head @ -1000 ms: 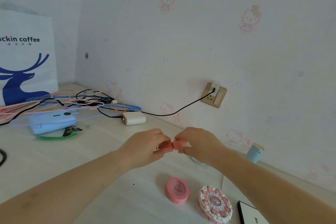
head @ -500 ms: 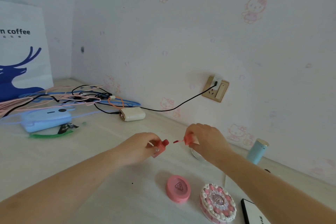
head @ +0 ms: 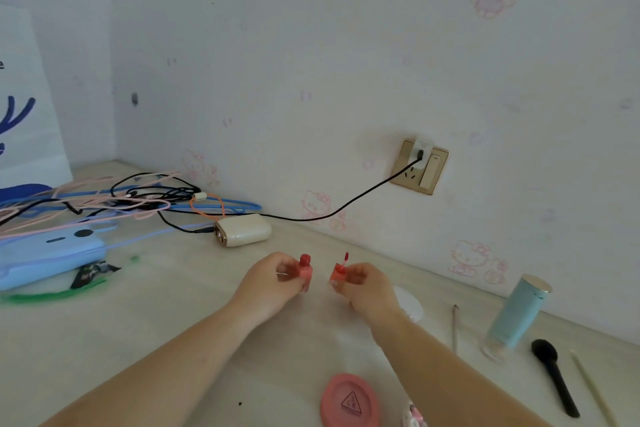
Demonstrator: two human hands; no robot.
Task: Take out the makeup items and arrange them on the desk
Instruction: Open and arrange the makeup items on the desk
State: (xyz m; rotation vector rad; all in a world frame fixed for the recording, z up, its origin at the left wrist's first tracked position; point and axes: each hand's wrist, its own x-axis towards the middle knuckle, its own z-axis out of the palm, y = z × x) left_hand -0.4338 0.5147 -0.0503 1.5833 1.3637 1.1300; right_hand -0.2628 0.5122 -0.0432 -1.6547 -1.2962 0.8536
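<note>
My left hand (head: 273, 282) grips a small coral lip gloss bottle (head: 305, 270) upright above the desk (head: 138, 340). Its cap with the applicator wand (head: 340, 270) is pinched in my right hand (head: 363, 288), the red tip pointing up, a short gap from the bottle. On the desk lie a round pink compact (head: 349, 400), a teal tube (head: 519, 312) standing on its clear cap, a black makeup brush (head: 554, 380), a thin pencil (head: 455, 328) and a white round item (head: 410, 305) partly behind my right wrist.
A tangle of pink, blue and black cables (head: 114, 199) lies at the back left, beside a cream charger box (head: 242, 229) wired to the wall socket (head: 420, 166). A blue power bank (head: 48, 258) and a white paper bag (head: 24, 107) sit far left.
The cap came off the lip gloss bottle and my hands moved apart. Both pieces now stand upright; the view shifted right, showing the brush and the pencil.
</note>
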